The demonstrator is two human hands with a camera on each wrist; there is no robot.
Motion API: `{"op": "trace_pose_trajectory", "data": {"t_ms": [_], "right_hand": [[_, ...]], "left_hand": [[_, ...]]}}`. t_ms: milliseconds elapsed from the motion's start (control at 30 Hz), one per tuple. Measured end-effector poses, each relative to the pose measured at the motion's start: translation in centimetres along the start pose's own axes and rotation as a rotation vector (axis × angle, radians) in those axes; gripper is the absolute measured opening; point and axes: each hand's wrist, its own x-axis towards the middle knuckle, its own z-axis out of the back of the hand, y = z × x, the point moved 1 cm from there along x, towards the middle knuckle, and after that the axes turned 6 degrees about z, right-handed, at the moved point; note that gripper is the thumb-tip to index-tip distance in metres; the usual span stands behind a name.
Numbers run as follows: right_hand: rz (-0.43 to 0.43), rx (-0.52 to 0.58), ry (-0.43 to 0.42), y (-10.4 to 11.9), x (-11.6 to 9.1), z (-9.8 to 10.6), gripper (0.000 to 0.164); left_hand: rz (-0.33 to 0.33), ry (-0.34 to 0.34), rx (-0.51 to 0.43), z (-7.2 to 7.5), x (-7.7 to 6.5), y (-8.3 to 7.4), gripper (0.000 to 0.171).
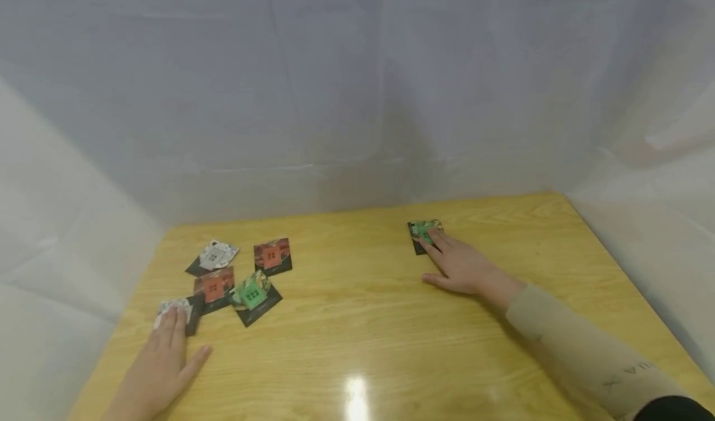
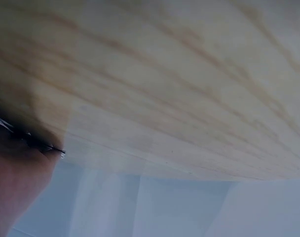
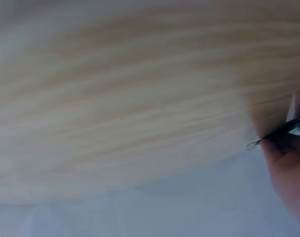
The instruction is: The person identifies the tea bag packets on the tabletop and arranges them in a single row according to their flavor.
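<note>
sleeve [image 1: 592,354]: "X" legible, other letters unclear | cards [image 1: 252,294]: marks too small

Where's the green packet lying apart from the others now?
In the head view, the green packet lies just right of center, near the far edge of the table, partly under the right hand.

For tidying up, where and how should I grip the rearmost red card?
Probably pinch the red card by its right edge, coming from the right: it lies flat and nothing crowds that side, while a green card sits by its near edge.
</note>
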Motion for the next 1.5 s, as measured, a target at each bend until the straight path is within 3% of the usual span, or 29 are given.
{"op": "trace_pose_trajectory", "data": {"t_ms": [400, 867, 1267, 1500], "right_hand": [[-0.060, 0.059, -0.038, -4.0, -4.6, -1.0, 0.082], [-0.122, 0.063, -0.057, -6.0, -9.0, 0.2, 0.077], [-0.138, 0.050, -0.063, -8.1, -11.7, -0.1, 0.075], [-0.131, 0.030, -0.072, -8.9, -12.8, -0.2, 0.075]], "left_hand": [[0.008, 0.012, 0.001, 0.1, 0.1, -0.5, 0.093], [0.024, 0.038, 0.004, 0.5, 0.1, -0.5, 0.094], [-0.004, -0.004, 0.026, 0.2, -0.1, -0.2, 0.093], [-0.007, 0.005, 0.034, -0.1, 0.1, 0.1, 0.094]]}}
